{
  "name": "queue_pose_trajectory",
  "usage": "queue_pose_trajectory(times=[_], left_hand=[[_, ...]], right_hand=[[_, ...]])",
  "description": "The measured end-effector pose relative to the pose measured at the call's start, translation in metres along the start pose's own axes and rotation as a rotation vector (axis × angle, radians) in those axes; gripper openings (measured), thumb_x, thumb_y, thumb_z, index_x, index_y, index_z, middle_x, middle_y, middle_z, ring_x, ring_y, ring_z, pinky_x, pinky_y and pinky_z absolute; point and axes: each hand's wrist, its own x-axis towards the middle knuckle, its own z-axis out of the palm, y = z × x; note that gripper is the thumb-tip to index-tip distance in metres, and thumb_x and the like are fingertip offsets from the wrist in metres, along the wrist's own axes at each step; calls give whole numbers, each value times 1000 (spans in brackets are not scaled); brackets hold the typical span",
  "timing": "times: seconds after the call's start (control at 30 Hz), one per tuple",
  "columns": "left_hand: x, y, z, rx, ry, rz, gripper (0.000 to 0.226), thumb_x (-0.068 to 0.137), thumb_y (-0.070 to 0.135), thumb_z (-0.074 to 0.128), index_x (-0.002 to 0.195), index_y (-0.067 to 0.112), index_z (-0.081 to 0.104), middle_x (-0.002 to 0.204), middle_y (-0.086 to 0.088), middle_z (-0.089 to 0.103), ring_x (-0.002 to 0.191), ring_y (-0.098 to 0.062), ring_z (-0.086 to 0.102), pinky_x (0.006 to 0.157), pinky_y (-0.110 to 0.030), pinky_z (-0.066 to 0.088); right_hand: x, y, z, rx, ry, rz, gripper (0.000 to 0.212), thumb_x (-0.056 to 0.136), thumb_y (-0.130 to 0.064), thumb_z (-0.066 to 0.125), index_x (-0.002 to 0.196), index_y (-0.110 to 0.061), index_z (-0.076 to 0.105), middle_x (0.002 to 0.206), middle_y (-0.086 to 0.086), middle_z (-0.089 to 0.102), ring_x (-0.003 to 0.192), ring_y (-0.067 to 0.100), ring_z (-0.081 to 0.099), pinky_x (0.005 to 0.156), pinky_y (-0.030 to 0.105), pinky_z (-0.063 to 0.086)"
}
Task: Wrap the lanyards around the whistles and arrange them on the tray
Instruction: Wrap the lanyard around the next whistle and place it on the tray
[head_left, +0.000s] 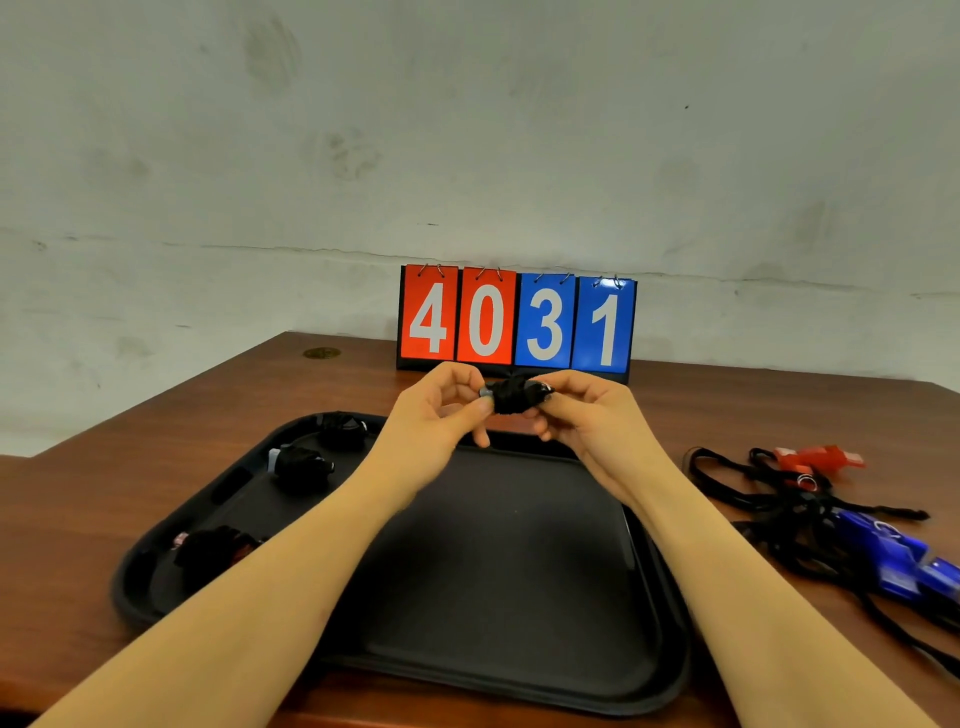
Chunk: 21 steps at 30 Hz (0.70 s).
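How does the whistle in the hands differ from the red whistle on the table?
The held whistle is bundled in its black lanyard, with only a silvery end showing; the red whistle is bare, its lanyard loose beside it. The held whistle is up above the tray, pinched between the left hand and the right hand; the red whistle lies on the table, right of the tray. Both have black lanyards.

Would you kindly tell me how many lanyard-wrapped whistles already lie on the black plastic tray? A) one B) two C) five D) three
D: three black wrapped bundles lie along the left side of the black plastic tray, while a fourth wrapped whistle is held above it between the left hand and right hand.
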Motion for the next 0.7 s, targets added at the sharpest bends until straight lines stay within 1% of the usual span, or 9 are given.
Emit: queue_pose_trajectory(times=[0.07,0.13,0.2,0.3,0.37,0.47,0.57,0.63,0.7], left_hand=[[0,0,0,-38,42,-8,7,89,11,57,93,18,56,66,7,60,60,1,59,75,-23,42],[0,0,1,-52,84,-11,6,88,13,57,92,18,56,64,5,61,60,1,59,71,-23,41],[1,0,0,-41,116,-15,6,88,13,58,91,18,57,67,3,62,59,1,59,68,-20,41],[1,-1,1,-10,114,-23,7,87,13,60,91,17,57,71,3,63,61,2,61,66,-16,41],[2,-2,1,-24,101,-35,8,86,11,60,89,16,56,73,2,65,64,-1,64,67,-17,43],[2,-4,1,-130,87,-44,2,88,14,58,87,13,56,73,-2,66,67,-13,65,64,-24,45],[2,-3,1,-172,83,-64,18,85,25,61,88,8,55,75,-7,68,65,-16,66,64,-27,51],[1,-1,2,-198,78,-80,20,83,20,63,93,7,52,78,-8,68,66,-16,67,64,-27,54],[2,0,2,-243,62,-78,23,83,14,64,101,10,51,82,-7,68,70,-18,68,66,-27,55]], right_hand=[[-1,1,1,9,-46,-24,18,88,2,52,88,-7,67,72,6,67,64,13,59,62,22,51],[-1,1,2,3,-72,-40,17,87,2,54,93,-7,67,76,5,68,67,12,61,64,22,52],[-2,1,3,-14,-84,-47,16,85,-1,58,96,-8,67,80,5,69,70,12,62,66,21,53],[-2,2,5,-48,-58,-49,13,85,-7,60,95,-10,68,81,8,68,68,11,61,66,22,52],[-2,2,5,-70,-39,-56,12,85,-8,61,94,-11,69,79,6,68,67,10,61,65,22,53],[-2,-1,2,-95,-60,-71,12,85,-7,61,92,-13,69,77,2,69,67,10,61,64,21,53],[-3,-3,1,-163,-115,-91,14,85,-8,61,93,-15,70,81,5,70,72,13,61,66,21,53],[-3,-2,2,-212,-118,-107,16,84,-9,62,93,-18,71,85,8,70,75,16,61,67,22,52],[-2,0,2,-206,-81,-113,16,83,-9,64,90,-21,72,81,5,70,74,15,61,66,23,51]])
